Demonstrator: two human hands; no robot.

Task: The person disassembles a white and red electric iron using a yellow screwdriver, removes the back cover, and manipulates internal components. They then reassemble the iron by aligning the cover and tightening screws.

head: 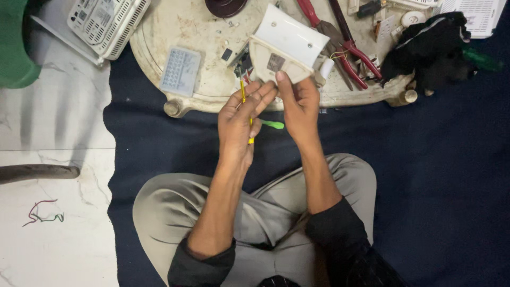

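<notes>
My right hand (299, 102) grips the lower edge of a white and cream electrical switch box (287, 48), held tilted above the round work tray (175, 26). My left hand (241, 116) is closed around a thin yellow screwdriver (244, 94) whose tip points up into the box's underside. A green-handled tool (272, 124) shows between my two hands, lying on the dark cloth. I sit cross-legged in grey trousers with both forearms reaching forward.
On the tray lie a pale blue ridged plastic piece (180, 70), red-handled pliers (348, 50) and small parts. A white vented device (106, 21) sits at the upper left, a black cloth (430, 48) at the right. Loose red and green wires (42, 212) rest on the marble floor.
</notes>
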